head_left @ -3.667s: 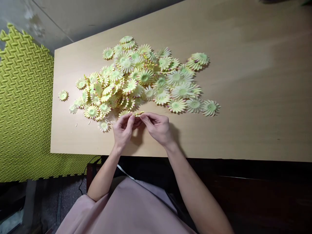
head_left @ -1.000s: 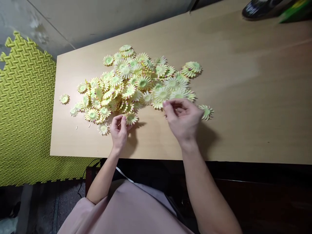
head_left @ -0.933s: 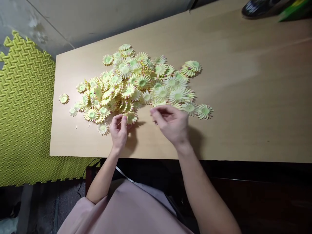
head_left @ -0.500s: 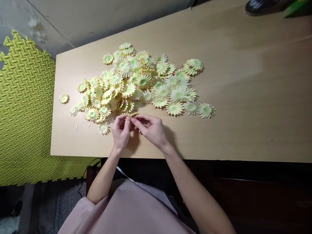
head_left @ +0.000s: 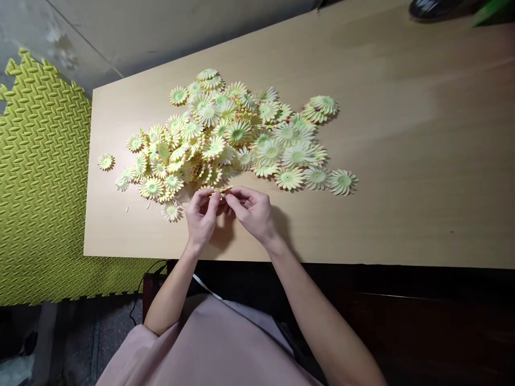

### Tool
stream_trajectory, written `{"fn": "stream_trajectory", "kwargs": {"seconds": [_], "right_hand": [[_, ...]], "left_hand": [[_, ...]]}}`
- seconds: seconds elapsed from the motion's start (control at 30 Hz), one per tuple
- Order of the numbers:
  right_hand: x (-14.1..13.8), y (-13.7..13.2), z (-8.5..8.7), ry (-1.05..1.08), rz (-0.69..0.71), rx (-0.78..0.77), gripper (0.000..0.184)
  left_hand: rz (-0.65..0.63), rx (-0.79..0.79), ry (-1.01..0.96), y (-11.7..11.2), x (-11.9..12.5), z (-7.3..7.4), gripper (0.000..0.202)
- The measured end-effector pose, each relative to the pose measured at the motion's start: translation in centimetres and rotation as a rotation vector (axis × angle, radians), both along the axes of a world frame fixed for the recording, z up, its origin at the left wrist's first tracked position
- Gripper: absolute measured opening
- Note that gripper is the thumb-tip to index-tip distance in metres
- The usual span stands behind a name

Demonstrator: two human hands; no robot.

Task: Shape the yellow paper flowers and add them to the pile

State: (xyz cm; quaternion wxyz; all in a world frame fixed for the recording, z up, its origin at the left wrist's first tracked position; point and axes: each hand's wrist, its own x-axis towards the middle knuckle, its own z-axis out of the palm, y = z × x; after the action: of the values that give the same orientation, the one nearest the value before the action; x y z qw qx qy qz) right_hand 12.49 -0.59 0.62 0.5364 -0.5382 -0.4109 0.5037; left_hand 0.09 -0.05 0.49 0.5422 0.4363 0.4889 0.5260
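My left hand point(head_left: 202, 217) pinches a pale yellow artificial flower head point(head_left: 220, 191) near the front of the table. From the other side, the thumb and fingers of my right hand point(head_left: 254, 213) close on the same flower head, which is seen edge-on and partly hidden by the fingers. Just beyond both hands spreads a heap of loose flower heads point(head_left: 209, 113) with cream and yellow petals, some pink-tipped, and green centres. A single flower head point(head_left: 172, 211) lies close to the left of my left hand.
The heap lies on a light wooden table point(head_left: 386, 177). Two tiny petal scraps sit at its left. A yellow-green foam mat point(head_left: 44, 187) stands along the left edge, a wall point(head_left: 161, 27) behind. At the far right back are a dark shiny object point(head_left: 432, 8) and something green.
My right hand has shifted slightly right and up, its thumb now farther from my left thumb. The flower head between them shows a little more and tilts up to the right.
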Motion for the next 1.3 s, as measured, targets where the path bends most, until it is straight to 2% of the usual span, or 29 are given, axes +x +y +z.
{"fn": "stream_trajectory", "kwargs": {"seconds": [0.17,0.33,0.5,1.0,1.3], "right_hand": [[-0.2,0.0,0.0,0.036,-0.056,-0.003,0.020],[0.4,-0.3,-0.1,0.092,0.036,0.014,0.021],[0.9,-0.6,-0.4,0.061,0.102,0.033,0.027],[0.8,-0.5,-0.2,0.050,0.077,0.001,0.030],[0.8,-0.4,0.0,0.046,0.116,-0.001,0.031]], "left_hand": [[-0.003,-0.024,-0.014,0.0,0.0,0.1,0.034],[-0.005,-0.023,-0.002,-0.1,0.0,0.1,0.031],[0.011,0.004,0.055,-0.1,-0.1,0.2,0.032],[0.013,0.016,0.085,-0.1,-0.1,0.4,0.033],[-0.001,0.016,0.092,-0.2,0.0,0.8,0.034]]}}
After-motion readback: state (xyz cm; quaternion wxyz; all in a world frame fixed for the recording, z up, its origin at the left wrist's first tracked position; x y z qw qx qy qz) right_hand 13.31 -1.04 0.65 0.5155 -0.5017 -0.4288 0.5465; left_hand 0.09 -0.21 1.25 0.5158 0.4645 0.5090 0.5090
